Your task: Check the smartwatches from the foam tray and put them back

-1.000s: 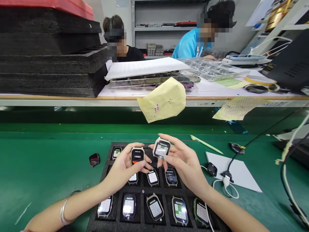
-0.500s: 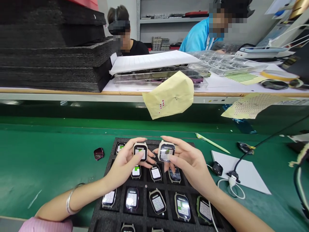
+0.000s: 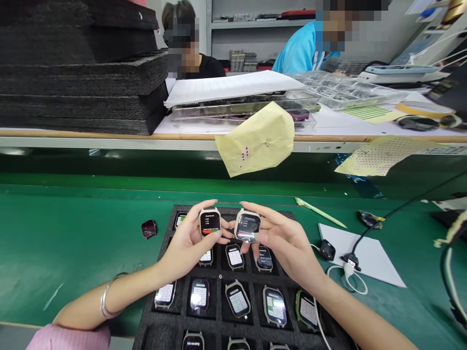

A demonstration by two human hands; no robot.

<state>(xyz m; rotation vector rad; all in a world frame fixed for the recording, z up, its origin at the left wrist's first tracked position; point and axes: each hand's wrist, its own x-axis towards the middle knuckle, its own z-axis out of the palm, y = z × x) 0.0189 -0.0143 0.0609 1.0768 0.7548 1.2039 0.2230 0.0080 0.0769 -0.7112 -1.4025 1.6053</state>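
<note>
My left hand (image 3: 193,238) grips a smartwatch (image 3: 210,221) without a strap, its thumb over the lower right of the screen. Close beside it, my right hand (image 3: 279,238) pinches a second pale-framed smartwatch (image 3: 247,227), thumb at the lower right corner. Both lit screens are dark with lines of white text, and a red and green strip shows low on the left one. Underneath lies a black foam tray (image 3: 219,301) whose compartments hold several more watches, such as a tilted one (image 3: 238,300) and a green-framed one (image 3: 308,308), most with white list screens.
A dark red watch (image 3: 149,228) lies on the green table left of the tray. To the right are a pale green pen (image 3: 321,212), a white board (image 3: 379,262) and a cabled black plug (image 3: 327,250). Black foam stacks (image 3: 80,92) stand on the shelf; two people sit beyond.
The screens of both held watches have switched from white and green lists to dark pages with text. My hands stay nearly in place, and the view has tilted slightly.
</note>
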